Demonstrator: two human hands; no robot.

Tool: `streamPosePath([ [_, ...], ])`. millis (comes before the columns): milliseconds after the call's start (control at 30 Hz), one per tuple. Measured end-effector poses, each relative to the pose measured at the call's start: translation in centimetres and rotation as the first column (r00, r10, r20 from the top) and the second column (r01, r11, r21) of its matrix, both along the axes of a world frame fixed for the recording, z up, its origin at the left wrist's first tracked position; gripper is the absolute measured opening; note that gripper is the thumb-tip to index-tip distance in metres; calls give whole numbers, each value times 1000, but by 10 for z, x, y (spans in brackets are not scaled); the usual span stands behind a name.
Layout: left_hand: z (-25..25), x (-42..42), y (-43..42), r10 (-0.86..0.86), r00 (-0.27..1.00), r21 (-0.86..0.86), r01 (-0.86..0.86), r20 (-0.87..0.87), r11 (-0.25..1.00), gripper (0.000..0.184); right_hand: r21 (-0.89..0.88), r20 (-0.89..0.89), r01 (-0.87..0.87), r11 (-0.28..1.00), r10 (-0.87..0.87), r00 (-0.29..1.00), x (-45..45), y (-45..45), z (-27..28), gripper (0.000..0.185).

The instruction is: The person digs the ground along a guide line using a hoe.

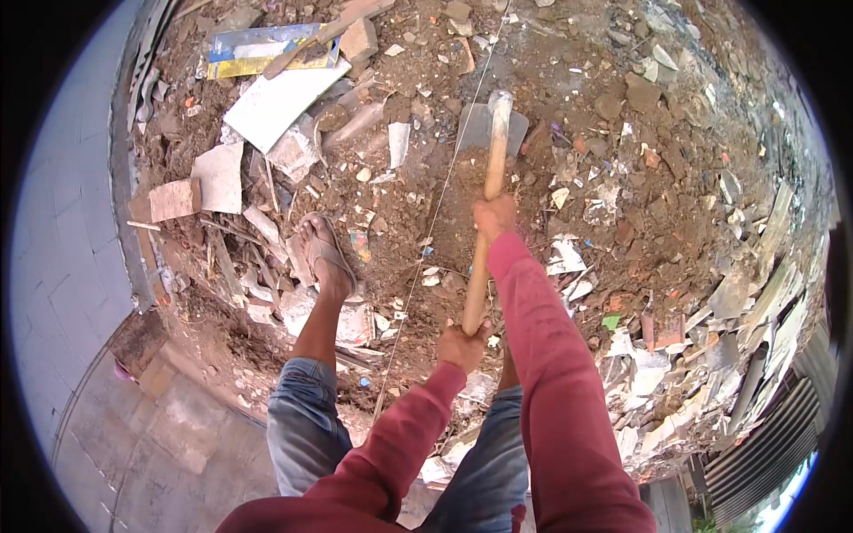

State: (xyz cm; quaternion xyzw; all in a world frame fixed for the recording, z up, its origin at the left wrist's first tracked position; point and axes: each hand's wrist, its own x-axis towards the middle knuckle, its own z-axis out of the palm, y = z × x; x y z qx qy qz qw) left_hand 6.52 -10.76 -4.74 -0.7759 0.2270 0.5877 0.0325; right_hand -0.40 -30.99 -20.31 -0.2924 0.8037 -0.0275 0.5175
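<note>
A hoe with a long wooden handle stretches away from me over the rubble. Its flat grey blade rests at the dirt, the lower edge meeting loose soil. My left hand is wrapped round the near end of the handle. Further up the shaft, my right hand grips it closed, with the fingers partly hidden. A thin pale string runs across the ground just left of the hoe.
Broken tiles, bricks and plaster cover the uneven soil. A white board and a blue-and-yellow panel lie upper left. My sandalled foot stands on debris. A grey block wall borders the left; corrugated sheets lie lower right.
</note>
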Motion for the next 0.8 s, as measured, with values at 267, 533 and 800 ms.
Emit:
streamPosePath([
  [267,-74,26,-88,-119,991,-150,108,-63,983,56,-464,4,291,837,-326,945,-29,-91,9,29],
  [533,-110,20,-61,164,972,-8,-168,-170,986,60,-278,-215,-69,958,8,977,24,-85,-38,36],
  [800,8,58,-26,-261,965,110,264,-41,958,57,-160,4,340,927,-344,939,6,17,32,21],
])
